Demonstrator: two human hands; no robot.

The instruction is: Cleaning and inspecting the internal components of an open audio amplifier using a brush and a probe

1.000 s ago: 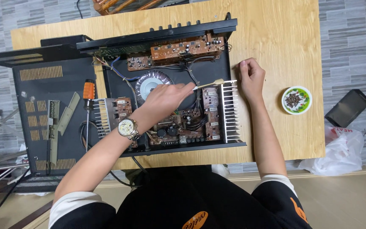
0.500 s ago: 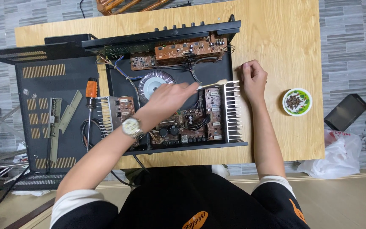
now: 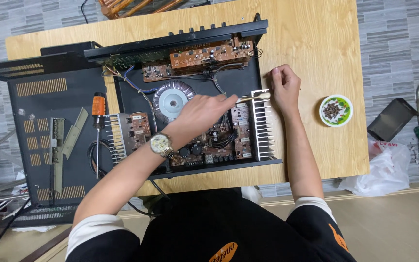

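L to R: removed black cover (image 3: 40, 140) lies flat on the wooden table (image 3: 316, 43), orange-handled screwdriver (image 3: 98, 121) parked on it. Amp chassis (image 3: 190, 97) sits opened, boards exposed. Person's left hand (image 3: 200, 114) pinches a small brush (image 3: 253, 97), bristle tip at the top of the silver heatsink (image 3: 264, 125). Right hand (image 3: 284, 87), fingers curled, braces the chassis edge, gripping nothing. Dish of screws (image 3: 336, 110) well apart. Looks mid-clean: opening done, reassembly left.

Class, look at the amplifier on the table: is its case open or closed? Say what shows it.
Open. The amplifier has no top cover: its circuit boards, round transformer and heatsink fins are exposed. The left hand reaches inside with a brush.
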